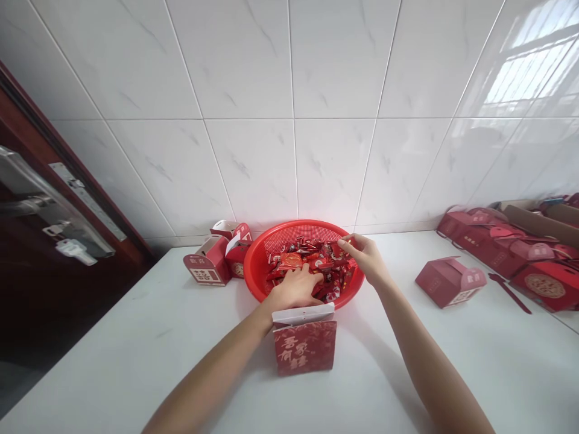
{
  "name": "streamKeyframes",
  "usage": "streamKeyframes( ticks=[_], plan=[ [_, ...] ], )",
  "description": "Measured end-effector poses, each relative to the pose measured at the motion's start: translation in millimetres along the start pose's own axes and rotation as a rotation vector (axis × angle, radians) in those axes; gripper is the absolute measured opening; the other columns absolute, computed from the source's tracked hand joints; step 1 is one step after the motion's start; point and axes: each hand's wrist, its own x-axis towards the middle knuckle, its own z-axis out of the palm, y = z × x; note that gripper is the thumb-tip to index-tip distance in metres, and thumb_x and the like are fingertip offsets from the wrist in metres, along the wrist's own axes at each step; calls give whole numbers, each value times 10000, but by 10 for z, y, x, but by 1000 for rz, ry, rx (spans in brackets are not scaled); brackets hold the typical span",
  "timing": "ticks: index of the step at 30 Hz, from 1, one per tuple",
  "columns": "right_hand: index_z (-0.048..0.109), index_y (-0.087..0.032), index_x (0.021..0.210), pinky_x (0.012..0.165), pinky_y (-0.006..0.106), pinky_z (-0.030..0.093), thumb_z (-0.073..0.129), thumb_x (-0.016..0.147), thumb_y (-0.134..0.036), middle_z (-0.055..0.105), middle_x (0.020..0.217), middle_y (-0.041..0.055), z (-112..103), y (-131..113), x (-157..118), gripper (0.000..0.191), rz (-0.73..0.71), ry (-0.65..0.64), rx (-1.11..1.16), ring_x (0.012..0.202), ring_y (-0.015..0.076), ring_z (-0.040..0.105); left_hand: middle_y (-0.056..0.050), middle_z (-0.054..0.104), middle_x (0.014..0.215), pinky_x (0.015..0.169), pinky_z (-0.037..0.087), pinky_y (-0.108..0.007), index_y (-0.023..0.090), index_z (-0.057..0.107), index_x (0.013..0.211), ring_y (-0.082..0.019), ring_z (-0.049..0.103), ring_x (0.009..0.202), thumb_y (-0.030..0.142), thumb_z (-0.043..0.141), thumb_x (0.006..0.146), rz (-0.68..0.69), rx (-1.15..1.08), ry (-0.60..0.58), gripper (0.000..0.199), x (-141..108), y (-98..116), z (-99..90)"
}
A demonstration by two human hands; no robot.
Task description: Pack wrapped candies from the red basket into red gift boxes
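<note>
A red plastic basket (pixel 261 289) holds a heap of red wrapped candies (pixel 332 292). My left hand (pixel 296 287) reaches over its near rim, fingers apart and touching the candies; some fingertips are hidden among them. At the right rim, my right hand (pixel 367 258) has its thumb and fingers pinched on a red candy wrapper (pixel 338 251). Just in front of the basket, below my left wrist, stands a red paper gift box (pixel 305 348) with white characters. Its white-lined top flap is up, and its inside cannot be seen.
Several red boxes (pixel 208 265) stand left of the basket. A closed red box (pixel 447 281) sits to the right, near a dark red ribbon strip (pixel 511 293) and a row of boxes (pixel 497 241). White tiled wall (pixel 335 169) rises behind; a door (pixel 27 271) is at left.
</note>
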Motion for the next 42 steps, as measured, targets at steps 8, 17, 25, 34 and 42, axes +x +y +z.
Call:
streamKeyframes(
  ticks=[8,17,25,34,42],
  plan=[
    [690,-196,809,603,319,550,733,735,-680,679,652,30,-2,-2,3,492,-7,-2,13,662,208,658,-208,543,1330,1036,429,-510,163,711,1060,-406,531,1261,341,612,908,68,142,64,254,15,82,-34],
    [689,-194,791,605,308,539,759,713,-671,682,664,31,0,22,12,488,4,-3,35,667,203,652,-182,677,1102,924,481,-493,166,748,853,-387,613,1124,157,513,887,105,53,224,238,133,-13,50],
    [694,-201,802,633,341,579,781,698,-665,677,666,26,-7,-8,-2,484,38,-14,102,677,210,662,-138,765,988,857,530,-416,180,721,869,-316,712,959,169,499,885,71,-329,462,223,223,-240,-2],
    [693,-193,796,604,321,602,807,677,-651,725,741,41,66,-66,-37,487,84,-57,185,690,207,696,-36,718,826,725,564,-339,184,651,806,-225,728,706,411,668,761,143,-1113,564,232,158,-341,29],
    [693,-192,814,593,323,599,794,703,-645,727,731,39,111,-50,-60,477,105,-90,170,626,189,681,-32,727,855,709,524,-298,167,724,885,-165,648,648,426,655,784,150,-1131,579,286,158,-323,96]
  ],
)
